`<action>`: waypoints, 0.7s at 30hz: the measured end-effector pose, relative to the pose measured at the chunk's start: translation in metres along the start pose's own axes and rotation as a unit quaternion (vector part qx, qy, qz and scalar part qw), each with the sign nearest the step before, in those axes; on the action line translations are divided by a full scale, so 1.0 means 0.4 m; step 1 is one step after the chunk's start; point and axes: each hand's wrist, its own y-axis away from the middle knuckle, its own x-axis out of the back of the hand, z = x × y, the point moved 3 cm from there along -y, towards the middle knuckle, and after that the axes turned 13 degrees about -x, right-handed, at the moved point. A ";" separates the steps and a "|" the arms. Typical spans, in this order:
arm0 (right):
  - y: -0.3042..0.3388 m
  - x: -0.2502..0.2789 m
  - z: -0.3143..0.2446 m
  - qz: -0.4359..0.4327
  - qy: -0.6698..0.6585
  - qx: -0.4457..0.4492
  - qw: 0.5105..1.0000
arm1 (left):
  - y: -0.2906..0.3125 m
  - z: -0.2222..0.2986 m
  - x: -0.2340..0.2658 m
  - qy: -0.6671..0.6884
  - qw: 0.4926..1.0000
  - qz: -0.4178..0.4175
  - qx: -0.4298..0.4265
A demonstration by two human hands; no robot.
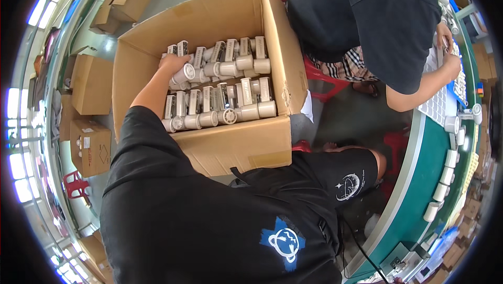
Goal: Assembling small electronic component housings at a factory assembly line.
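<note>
Toward 10 o'clock, the person's left hand (pixel 175 65) is down inside a large open carton (pixel 230 150), at the left end of the far row. The hand is bent over one white pipe piece (pixel 183 74), whose round end faces the viewer; the fingertips are hidden, so I cannot tell whether they pinch it or merely rest on it. The right hand is out of sight, so its state cannot be told.

The carton's other white pipe pieces stand in two rows, a far row (pixel 229 68) and a near row (pixel 208 120). Many show a flat upright face with dark marks, too small to read.

Toward 9 o'clock stands a smaller carton (pixel 96 154) bearing dark and red print, a diamond-shaped mark and a pale label. A red stool (pixel 76 184) is just below it, past 8 o'clock.

Writing and pictures appear on clothing too: the black shirt (pixel 183 221) carries a blue patch with a white cartoon planet (pixel 285 243) near 5 o'clock, and the black shorts (pixel 325 176) show a white crescent and star with tiny, unreadable lettering beside them.

Between 1 and 2 o'clock sits a co-worker in a black top (pixel 367 17), both hands (pixel 448 56) over a green table (pixel 403 216). More white pipe pieces (pixel 444 175) line that table between 3 and 4 o'clock.
</note>
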 end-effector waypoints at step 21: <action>0.023 -0.026 -0.038 0.126 0.066 -0.027 0.989 | -0.235 -0.025 -0.089 -0.202 0.967 -0.027 -0.151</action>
